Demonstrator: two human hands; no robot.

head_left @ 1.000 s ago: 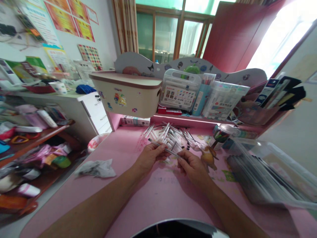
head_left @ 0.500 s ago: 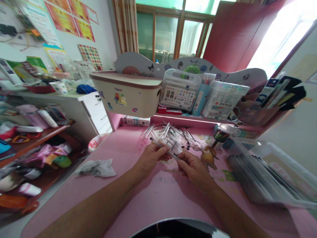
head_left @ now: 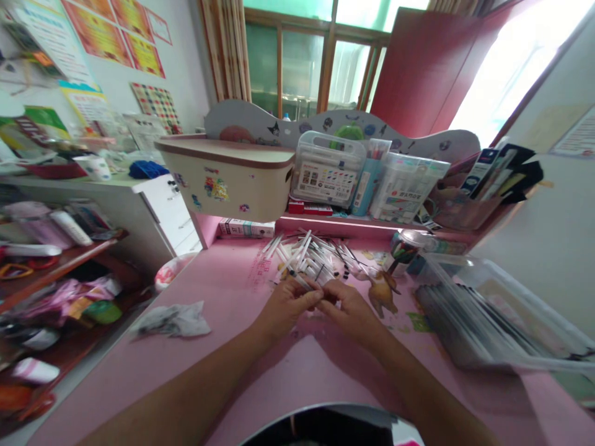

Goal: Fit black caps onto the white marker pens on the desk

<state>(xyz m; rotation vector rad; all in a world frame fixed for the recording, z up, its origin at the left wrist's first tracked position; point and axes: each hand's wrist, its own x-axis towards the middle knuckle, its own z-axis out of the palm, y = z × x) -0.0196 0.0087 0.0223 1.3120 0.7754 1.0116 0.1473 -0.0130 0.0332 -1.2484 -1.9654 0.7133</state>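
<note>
My left hand (head_left: pixel 289 305) is closed, thumb against fingers, around a slim pen-like stick (head_left: pixel 304 283) with a dark end. My right hand (head_left: pixel 349 308) meets it at the stick's near end, fingers pinched together; the fingers hide that end. Just beyond both hands lies a loose pile of thin white tubes (head_left: pixel 304 244), with clear and black pieces among them. Small black bits (head_left: pixel 346 272) lie at the pile's right side. To the right, a clear plastic bin (head_left: pixel 488 365) holds many dark, slender sticks (head_left: pixel 469 319).
A crumpled white tissue (head_left: pixel 174 320) lies left on the pink table (head_left: pixel 223 365). At the back, a shelf carries a cream lidded box (head_left: pixel 227 186), a clear marker case (head_left: pixel 328 173) and pen packs. A jar of pens (head_left: pixel 404 248) stands right of the pile.
My hands have come together, the right one moving left along the stick until the fingers meet. Less of the stick shows between them. The view has shifted slightly to the right.
</note>
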